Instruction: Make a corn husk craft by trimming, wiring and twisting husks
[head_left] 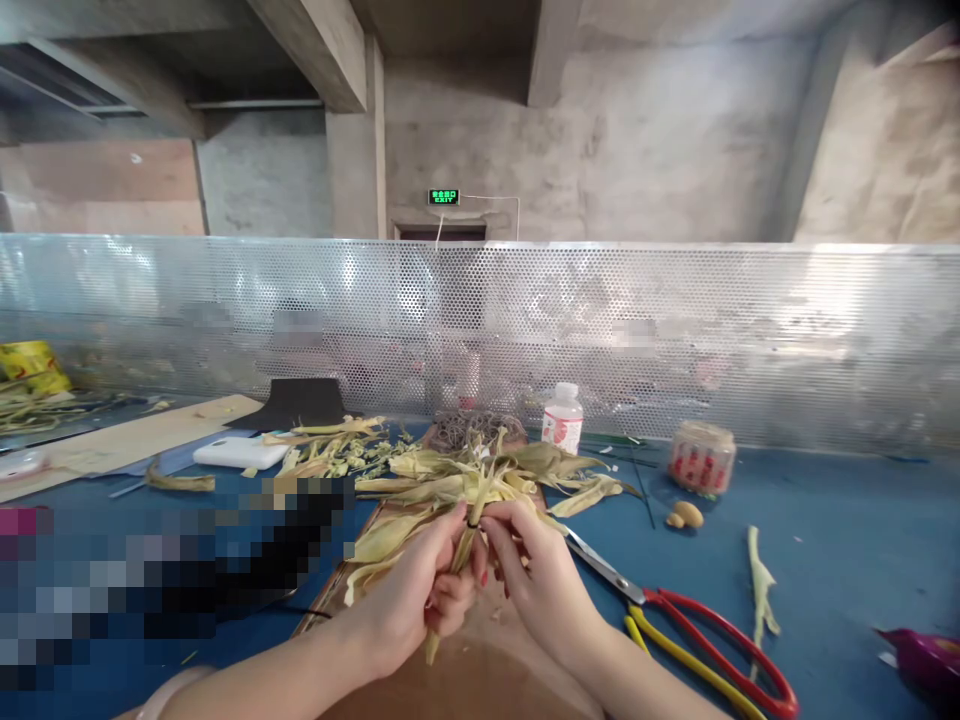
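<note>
My left hand (420,585) is closed around a narrow bundle of dried corn husk (463,550), held upright at a slant with its lower end sticking out below the fingers. A thin dark tie (472,523) circles the bundle near its top; whether it is wire or thread I cannot make out. Fingers of my right hand (536,560) pinch together at that tie, from the right side. Behind both hands, loose pale husks (427,488) spread over a brown board (487,670).
Scissors (630,590) with red and yellow handles lie to the right. Farther back are a white bottle (562,418), a jar with red lettering (703,458) and tangled wire (472,432). A white box (238,453) sits left. A perforated metal screen (600,310) closes off the table's back.
</note>
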